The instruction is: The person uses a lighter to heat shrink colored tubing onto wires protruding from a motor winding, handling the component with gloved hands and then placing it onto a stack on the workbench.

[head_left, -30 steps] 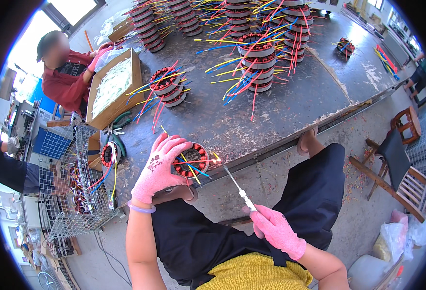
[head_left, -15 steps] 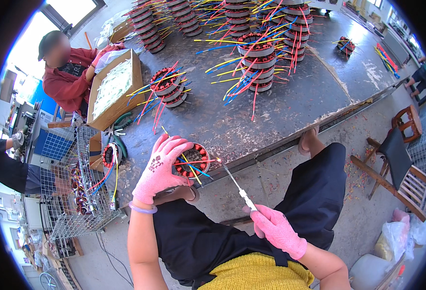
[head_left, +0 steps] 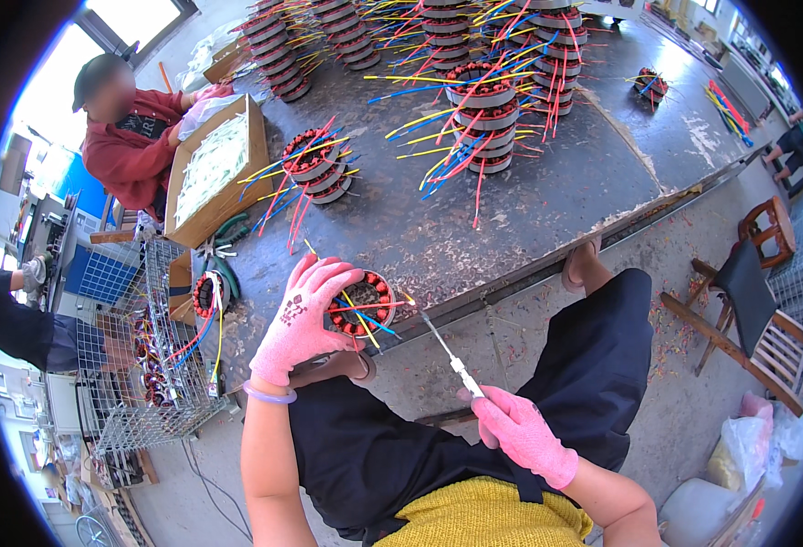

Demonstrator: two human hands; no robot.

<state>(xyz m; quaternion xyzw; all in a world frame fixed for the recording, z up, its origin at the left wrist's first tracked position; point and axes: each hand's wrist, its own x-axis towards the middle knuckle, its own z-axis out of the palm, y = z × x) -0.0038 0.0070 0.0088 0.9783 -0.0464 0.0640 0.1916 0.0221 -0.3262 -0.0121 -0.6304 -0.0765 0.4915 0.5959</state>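
My left hand (head_left: 303, 314), in a pink glove, grips the left side of a motor stator (head_left: 385, 292) at the table's near edge. The stator is a grey ring with red windings, and red, yellow and blue leads stick out of it. One red lead (head_left: 392, 304) points right, with a small bright yellowish tip. My right hand (head_left: 522, 436), also gloved in pink, is closed round a slim white-handled tool (head_left: 461, 369) with a long thin metal shaft. The shaft's point sits just below and right of that lead's tip; I cannot tell whether they touch.
Stacked stators (head_left: 488, 137) with splayed leads stand across the dark table (head_left: 392, 219). To the left are a shorter stack (head_left: 315, 169), pliers (head_left: 224, 260), a single stator (head_left: 208, 294), a cardboard box (head_left: 178, 182) and a wire basket (head_left: 137, 401). A co-worker (head_left: 133, 137) stands beyond the box.
The bright orange glow at the red lead's tip has dimmed. Both my hands, the stator and the tool have barely moved. The co-worker at the left has shifted slightly.
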